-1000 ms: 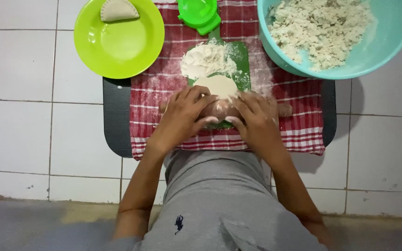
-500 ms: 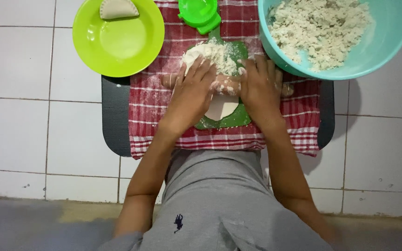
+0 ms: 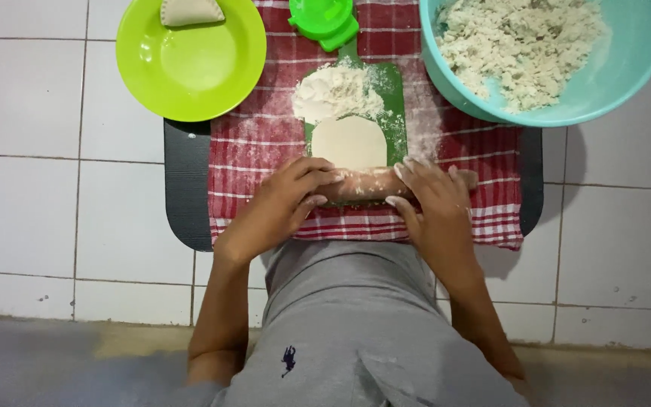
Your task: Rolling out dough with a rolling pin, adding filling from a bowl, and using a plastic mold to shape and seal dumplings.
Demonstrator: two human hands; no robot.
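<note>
A wooden rolling pin [image 3: 367, 185] lies across the near end of a green cutting board [image 3: 395, 113]. My left hand [image 3: 288, 200] presses on its left part and my right hand [image 3: 435, 200] on its right part, fingers spread over it. Just beyond the pin a flattened piece of pale dough [image 3: 348, 143] lies on the board, with a heap of flour [image 3: 337, 92] behind it. The board rests on a red checked cloth [image 3: 254, 143] dusted with flour.
A lime green plate [image 3: 190, 68] at the back left holds a folded dough piece [image 3: 190, 11]. A green plastic mould [image 3: 324, 19] sits at the top. A turquoise bowl [image 3: 619, 98] of crumbly dough stands at the back right. A dark mat [image 3: 186, 188] lies under the cloth on white tiles.
Both hands have drawn the rolling pin back toward my body, from over the dough to the near end of the board, uncovering the flattened dough.
</note>
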